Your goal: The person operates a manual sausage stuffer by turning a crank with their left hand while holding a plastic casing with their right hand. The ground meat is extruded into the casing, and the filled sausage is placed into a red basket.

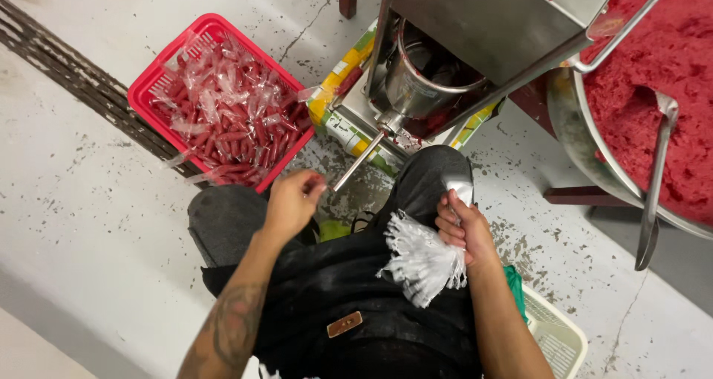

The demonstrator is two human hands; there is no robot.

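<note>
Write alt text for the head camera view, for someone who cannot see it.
Seen from above, a seated person's left hand pinches the tip of a metal nozzle on a steel filling machine, while the right hand grips a bunch of clear plastic sleeves. A red basket of filled red tubes sits left; a basin of red paste sits right.
</note>
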